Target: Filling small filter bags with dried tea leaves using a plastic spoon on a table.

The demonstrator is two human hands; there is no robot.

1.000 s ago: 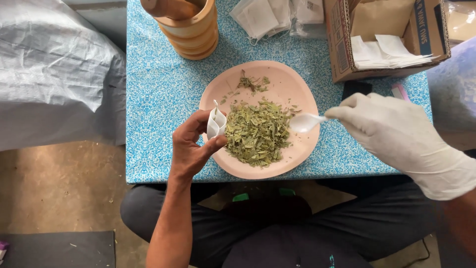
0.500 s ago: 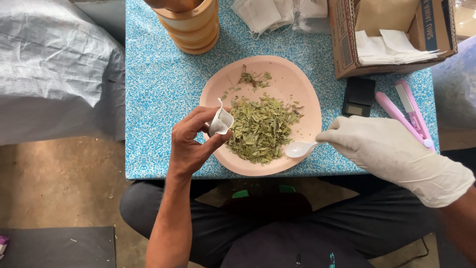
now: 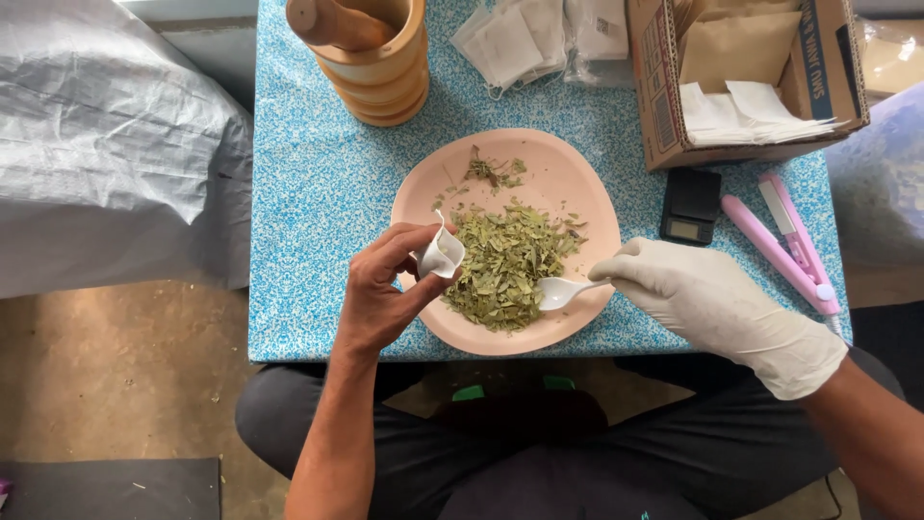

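A small white paper bag (image 3: 441, 256) is held open-mouthed at the left edge of a heap of dried green leaves (image 3: 505, 262), over the left rim of a pink plate (image 3: 568, 173). The bare left hand (image 3: 380, 289) pinches the bag between thumb and fingertips, fingers pressed together on its sides. The bag is tilted, its opening facing the leaves.

A white plastic spoon (image 3: 556, 292) lies with its bowl touching the lower right edge of the leaf heap, on the plate. The right hand (image 3: 707, 299), in a white glove, grips the spoon handle, fingers closed around it; the handle end is hidden inside the glove.

A second, smaller scatter of leaves (image 3: 493, 171) sits near the far side of the plate, apart from the main heap.

The plate rests on a table with a blue speckled cover (image 3: 308, 193). Behind the plate, at the far left: a wooden mortar (image 3: 380, 67) with a pestle (image 3: 332, 24) in it. At the far centre: a pile of flat white bags (image 3: 520, 34). At the far right: an open cardboard box (image 3: 751, 77) holding white and brown paper bags. Right of the plate: a small black pocket scale (image 3: 690, 204), and just beside it a pink sealing tool (image 3: 784, 241), lying at an angle.

A grey tarp (image 3: 106, 144) covers something left of the table.
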